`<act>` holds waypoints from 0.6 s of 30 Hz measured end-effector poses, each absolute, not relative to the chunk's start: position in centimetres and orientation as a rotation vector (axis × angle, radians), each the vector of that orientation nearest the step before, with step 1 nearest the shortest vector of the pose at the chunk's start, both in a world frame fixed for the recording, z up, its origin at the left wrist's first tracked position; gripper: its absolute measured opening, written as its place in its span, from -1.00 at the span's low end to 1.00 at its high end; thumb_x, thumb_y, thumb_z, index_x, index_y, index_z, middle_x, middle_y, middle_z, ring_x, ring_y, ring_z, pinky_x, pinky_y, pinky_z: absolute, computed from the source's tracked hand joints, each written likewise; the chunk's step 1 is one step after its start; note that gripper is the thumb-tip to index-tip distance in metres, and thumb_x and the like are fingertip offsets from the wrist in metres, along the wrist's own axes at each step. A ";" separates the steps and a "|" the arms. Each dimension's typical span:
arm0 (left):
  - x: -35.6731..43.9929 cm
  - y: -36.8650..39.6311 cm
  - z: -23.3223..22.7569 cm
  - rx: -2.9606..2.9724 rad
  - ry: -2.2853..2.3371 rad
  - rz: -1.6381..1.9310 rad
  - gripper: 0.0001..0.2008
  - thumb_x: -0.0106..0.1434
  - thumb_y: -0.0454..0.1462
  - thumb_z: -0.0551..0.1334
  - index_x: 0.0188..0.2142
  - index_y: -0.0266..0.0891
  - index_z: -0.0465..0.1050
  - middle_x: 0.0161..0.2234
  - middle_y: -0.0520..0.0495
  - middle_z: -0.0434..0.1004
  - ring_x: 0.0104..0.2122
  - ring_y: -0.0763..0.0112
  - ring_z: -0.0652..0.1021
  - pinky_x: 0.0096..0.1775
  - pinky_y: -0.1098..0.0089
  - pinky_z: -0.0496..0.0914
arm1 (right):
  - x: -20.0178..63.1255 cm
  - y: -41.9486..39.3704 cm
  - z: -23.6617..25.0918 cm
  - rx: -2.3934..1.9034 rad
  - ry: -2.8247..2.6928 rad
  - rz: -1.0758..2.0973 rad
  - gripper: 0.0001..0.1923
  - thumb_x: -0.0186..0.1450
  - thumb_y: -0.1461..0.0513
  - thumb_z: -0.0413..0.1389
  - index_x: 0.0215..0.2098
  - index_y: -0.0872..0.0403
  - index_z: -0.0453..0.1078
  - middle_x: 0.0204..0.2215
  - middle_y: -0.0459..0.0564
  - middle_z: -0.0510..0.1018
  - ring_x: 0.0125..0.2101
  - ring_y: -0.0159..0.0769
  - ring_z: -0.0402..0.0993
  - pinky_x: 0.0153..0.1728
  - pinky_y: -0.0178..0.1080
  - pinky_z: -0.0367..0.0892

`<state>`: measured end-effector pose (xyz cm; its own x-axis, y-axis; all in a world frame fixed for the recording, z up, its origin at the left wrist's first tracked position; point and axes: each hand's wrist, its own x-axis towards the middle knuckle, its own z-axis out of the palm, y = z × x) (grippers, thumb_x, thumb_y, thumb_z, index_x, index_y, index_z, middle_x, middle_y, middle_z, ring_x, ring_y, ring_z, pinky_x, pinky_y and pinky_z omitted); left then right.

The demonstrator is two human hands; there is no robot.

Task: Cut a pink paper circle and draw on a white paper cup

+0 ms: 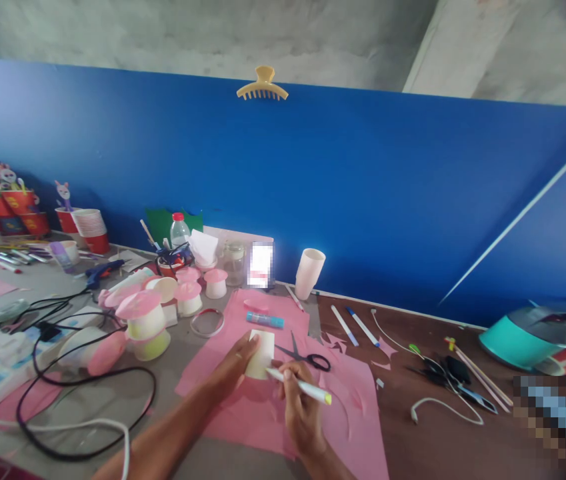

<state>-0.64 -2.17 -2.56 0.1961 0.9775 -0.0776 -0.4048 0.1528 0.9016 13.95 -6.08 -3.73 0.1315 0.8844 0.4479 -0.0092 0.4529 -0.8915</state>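
Observation:
My left hand (pixel 237 360) is closed round the side of a small pale paper cup (pixel 263 352), which lies tilted above the pink paper (pixel 253 423). In my right hand (pixel 300 403) is a white marker (pixel 313 390) with a yellow end. Its tip points at the cup's lower right edge; I cannot tell whether it touches. Black-handled scissors (pixel 319 362) lie open just behind my right hand. A blue glue stick (pixel 265 320) rests on the pink paper beyond the cup.
Several pink-topped cups (pixel 189 298) stand to the left, near tangled black cables (pixel 90 383). A stack of pale cups (pixel 309 273) is against the blue partition (pixel 363 187). Markers (pixel 345 325) and pink scraps (pixel 333 342) lie at right, with a teal object (pixel 523 340) farther over.

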 end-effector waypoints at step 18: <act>-0.7 -2.3 -2.7 0.810 0.800 1.177 -0.60 0.25 0.07 0.30 -0.31 -0.24 0.42 -0.45 -0.02 0.53 -0.49 0.43 0.51 -0.41 0.44 0.36 | 14.3 -5.9 -3.3 -0.883 -1.265 0.905 -0.50 0.39 -0.16 0.01 -0.47 0.02 0.34 -0.69 -0.23 0.21 -0.67 -0.40 0.14 -0.62 -0.33 0.20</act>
<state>-0.74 -2.28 -2.66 0.1943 0.9750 -0.1076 -0.4597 0.1874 0.8681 14.27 -5.89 -3.27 0.0807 0.9187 0.3867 -0.0695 0.3922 -0.9172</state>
